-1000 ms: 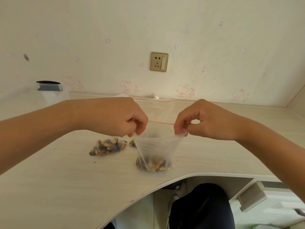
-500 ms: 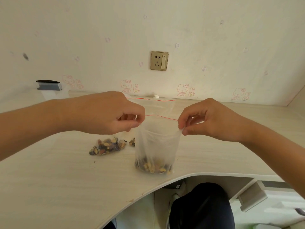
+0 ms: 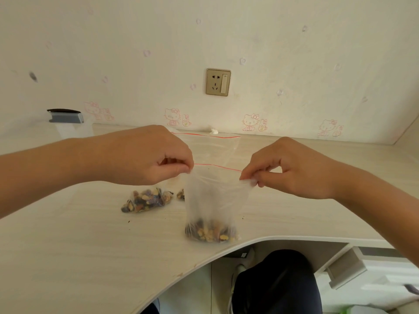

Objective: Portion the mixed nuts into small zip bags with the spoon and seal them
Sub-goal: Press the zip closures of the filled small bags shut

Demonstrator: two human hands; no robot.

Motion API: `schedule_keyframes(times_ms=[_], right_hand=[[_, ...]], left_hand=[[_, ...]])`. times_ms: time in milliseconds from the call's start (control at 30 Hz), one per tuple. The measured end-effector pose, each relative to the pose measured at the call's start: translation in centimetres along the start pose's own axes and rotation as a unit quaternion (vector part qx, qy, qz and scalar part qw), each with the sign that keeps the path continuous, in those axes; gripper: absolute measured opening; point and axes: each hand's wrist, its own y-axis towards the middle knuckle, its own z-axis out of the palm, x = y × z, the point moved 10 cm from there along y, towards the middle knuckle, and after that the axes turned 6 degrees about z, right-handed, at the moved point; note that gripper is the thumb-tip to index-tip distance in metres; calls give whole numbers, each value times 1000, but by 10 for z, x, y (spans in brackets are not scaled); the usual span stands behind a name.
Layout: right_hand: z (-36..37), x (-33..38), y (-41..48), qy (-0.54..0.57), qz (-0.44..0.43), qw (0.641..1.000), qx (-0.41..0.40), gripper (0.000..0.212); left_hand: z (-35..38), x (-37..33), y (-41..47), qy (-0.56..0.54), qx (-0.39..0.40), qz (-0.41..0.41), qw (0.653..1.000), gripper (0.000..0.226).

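Two hands hold up a little bag of nuts.

The zip bag (image 3: 213,200) stands in the middle of the frame with its bottom on the table (image 3: 68,245), close to the curved front edge. The mixed nuts (image 3: 210,232) sit in a small heap at the bottom of it. The left hand (image 3: 145,157) pinches the top left corner and the right hand (image 3: 292,168) pinches the top right corner, so the top is pulled tight between them (I cannot tell if the zip is closed). Left of it, a filled bag (image 3: 145,200) lies flat on the table. Behind it lie empty bags (image 3: 215,148) with red lines. A wall socket (image 3: 218,82) is higher up in the middle.
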Motion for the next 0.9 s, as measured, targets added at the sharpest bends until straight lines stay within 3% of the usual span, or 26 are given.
schedule_keyframes(times_ms=[333,567,700,900], right_hand=[[-2,11,0,54,-6,997,53,31],[-10,-7,-5,124,4,992,-17,28],[-5,-4,-7,98,1,995,-34,13],[-4,6,-6,40,-31,998,-35,29]], left_hand=[[0,3,1,9,4,-9,1000,17],[-3,4,-7,-38,-10,-20,999,13],[2,2,-8,-40,-4,-23,999,16],[1,1,-5,-26,5,-30,999,21]])
